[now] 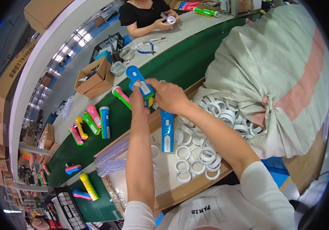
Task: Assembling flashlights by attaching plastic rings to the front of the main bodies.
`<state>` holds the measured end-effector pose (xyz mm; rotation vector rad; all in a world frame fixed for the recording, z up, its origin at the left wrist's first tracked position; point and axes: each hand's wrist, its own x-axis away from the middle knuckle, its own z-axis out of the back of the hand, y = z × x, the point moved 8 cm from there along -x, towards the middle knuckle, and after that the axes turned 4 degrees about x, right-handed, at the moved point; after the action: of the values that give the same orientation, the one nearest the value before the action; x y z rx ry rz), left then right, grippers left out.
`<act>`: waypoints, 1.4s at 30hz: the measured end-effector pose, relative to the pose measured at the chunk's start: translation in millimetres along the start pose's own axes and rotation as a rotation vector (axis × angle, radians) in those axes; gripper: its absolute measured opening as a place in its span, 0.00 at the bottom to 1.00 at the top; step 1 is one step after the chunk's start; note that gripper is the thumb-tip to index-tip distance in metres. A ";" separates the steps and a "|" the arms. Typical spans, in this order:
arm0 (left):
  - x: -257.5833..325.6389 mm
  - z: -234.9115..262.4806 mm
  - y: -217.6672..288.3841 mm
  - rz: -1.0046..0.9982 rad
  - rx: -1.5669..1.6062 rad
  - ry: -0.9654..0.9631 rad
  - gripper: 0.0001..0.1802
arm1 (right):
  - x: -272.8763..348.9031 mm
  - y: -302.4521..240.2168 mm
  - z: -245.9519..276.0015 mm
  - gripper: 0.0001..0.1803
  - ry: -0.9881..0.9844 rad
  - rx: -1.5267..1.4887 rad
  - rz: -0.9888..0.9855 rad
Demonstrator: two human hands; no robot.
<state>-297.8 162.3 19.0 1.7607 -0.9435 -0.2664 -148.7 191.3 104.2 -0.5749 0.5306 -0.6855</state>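
A blue flashlight (134,73) with pale labels is gripped in my left hand (137,100), raised over the tray's far edge near the green belt. My right hand (169,96) reaches across from the right, its bent fingers against the flashlight's side; its fingertips are partly hidden. Below that hand a second blue flashlight (167,132) lies lengthwise on the tray (149,151), its far end covered by my hand. Many white plastic rings (198,167) lie loose and heaped to the right of it. A pink and green flashlight (121,97) rests on the belt, left of my hands.
Several coloured flashlights (91,120) lie along the green belt (187,61). A large tied woven sack (264,73) bulges at the right. Clear purple-tinted plastic bags (112,159) lie at the tray's left. Across the belt, a person (145,17) holds a white round part near blue-handled pliers (147,50).
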 end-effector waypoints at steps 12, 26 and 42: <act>-36.1 9.0 1.2 -0.005 0.028 -0.029 0.19 | -10.8 -8.4 -20.0 0.28 -0.192 0.106 0.068; 3.9 25.1 1.8 -0.076 -0.134 0.192 0.25 | 14.1 4.5 -17.7 0.25 -0.095 -0.012 0.013; -4.4 55.3 11.0 -0.103 -0.154 0.248 0.23 | -17.1 -30.5 -52.8 0.19 -0.180 0.062 0.177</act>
<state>-338.3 125.4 5.1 1.6582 -0.6387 -0.1764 -205.8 167.7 90.3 -0.5188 0.3855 -0.4750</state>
